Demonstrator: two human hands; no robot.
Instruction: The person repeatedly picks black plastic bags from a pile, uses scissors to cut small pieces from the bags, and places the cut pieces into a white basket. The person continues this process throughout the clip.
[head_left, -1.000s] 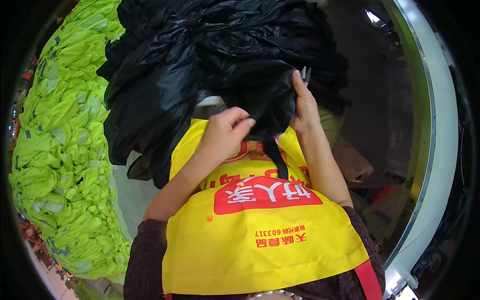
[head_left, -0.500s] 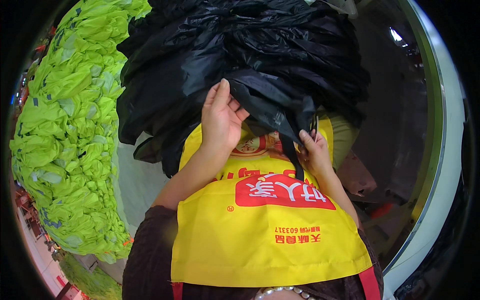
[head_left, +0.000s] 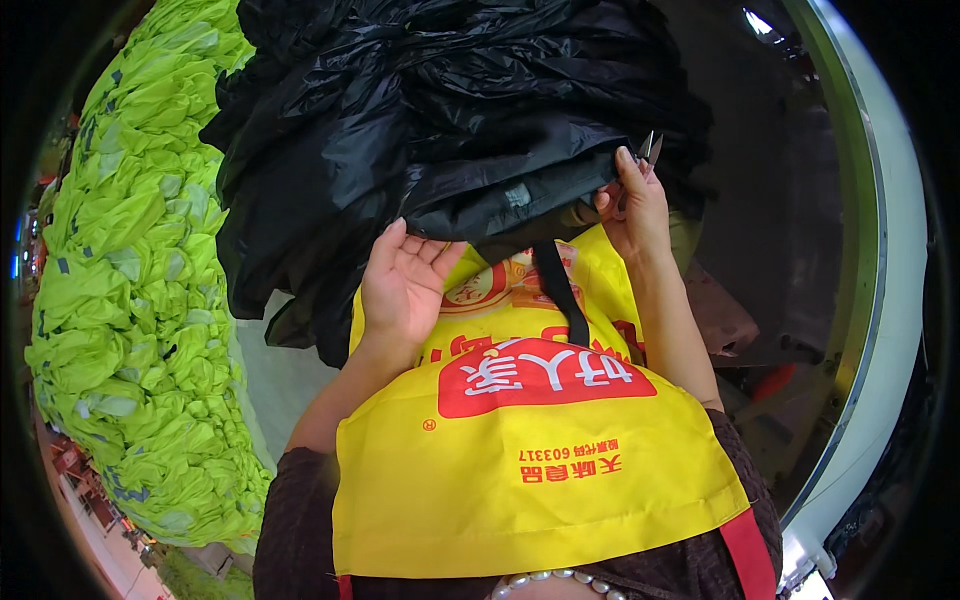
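Observation:
A large heap of shiny black fabric (head_left: 480, 110) lies in front of me, its near edge stretched between my hands. My left hand (head_left: 402, 290) is palm up at that edge, with thumb and bent fingers around the cloth. At the other end my right hand (head_left: 640, 205) pinches the edge between thumb and finger. Small scissors (head_left: 652, 150) are also in my right hand, their parted blades pointing away from me; the handles are mostly hidden. A pale label (head_left: 517, 195) shows on the stretched piece, and a black strap (head_left: 560, 290) hangs below it.
A tall pile of bright yellow-green garments (head_left: 130, 300) rises on the left. My yellow apron (head_left: 540, 500) covers my lap. To the right are a dark surface (head_left: 760, 230) with a pale curved rim (head_left: 890, 250) and a brownish box-like thing (head_left: 720, 315).
My right hand has moved up and away from me, bringing the scissor blades into view. My left hand has come nearer and left. The fabric edge between them is now straighter.

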